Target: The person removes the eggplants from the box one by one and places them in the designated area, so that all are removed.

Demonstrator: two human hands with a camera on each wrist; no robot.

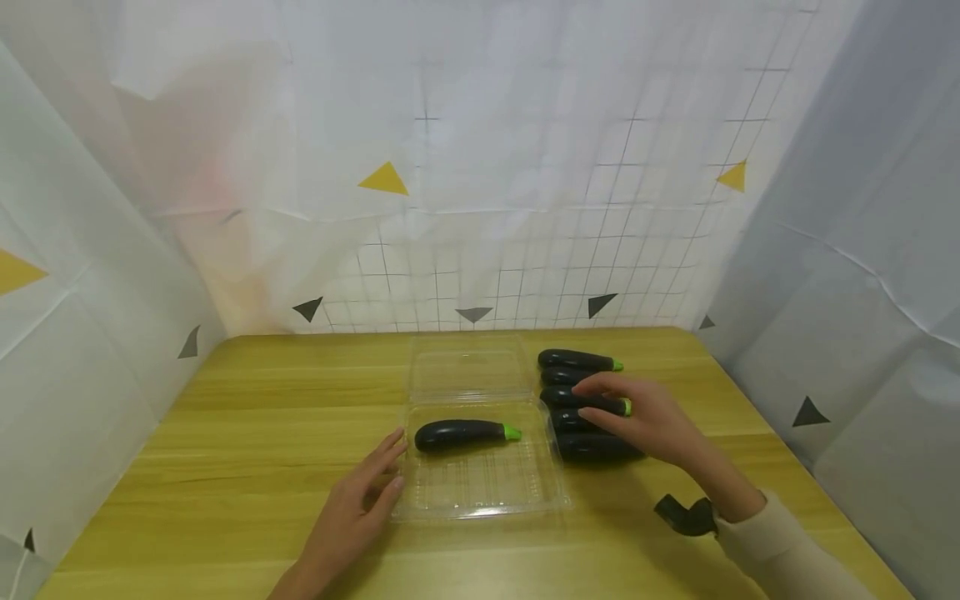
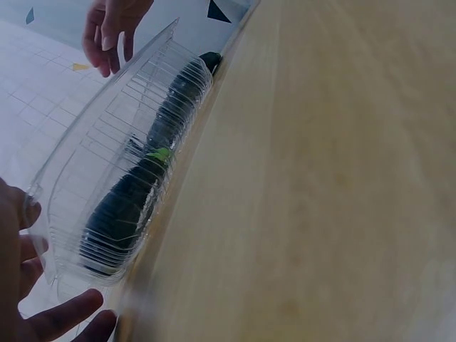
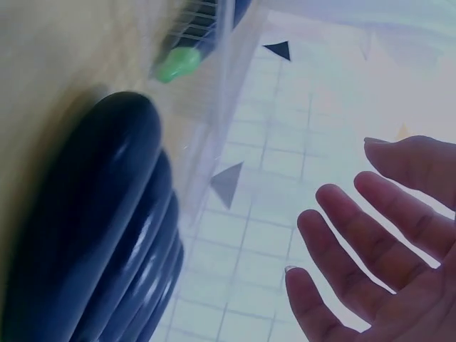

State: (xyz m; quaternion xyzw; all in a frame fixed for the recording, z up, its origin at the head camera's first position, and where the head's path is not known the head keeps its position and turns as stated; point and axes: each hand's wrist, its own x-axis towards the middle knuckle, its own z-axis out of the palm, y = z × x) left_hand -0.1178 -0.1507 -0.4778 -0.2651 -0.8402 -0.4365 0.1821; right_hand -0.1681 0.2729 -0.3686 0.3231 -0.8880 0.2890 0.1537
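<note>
Two hands point(image 1: 352, 508), one boxed eggplant point(image 1: 459, 433), five loose eggplants point(image 1: 577, 360)

one eggplant point(image 1: 459, 433) in container point(image 1: 480, 500), eggplant row point(image 1: 581, 400) to its right

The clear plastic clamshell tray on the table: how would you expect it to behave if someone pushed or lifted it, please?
The clamshell tray looks thin and ribbed, so it probably flexes and slides easily on the smooth table. The left hand rests at its edge. The eggplant inside is rounded and may roll if the tray tips.
</note>
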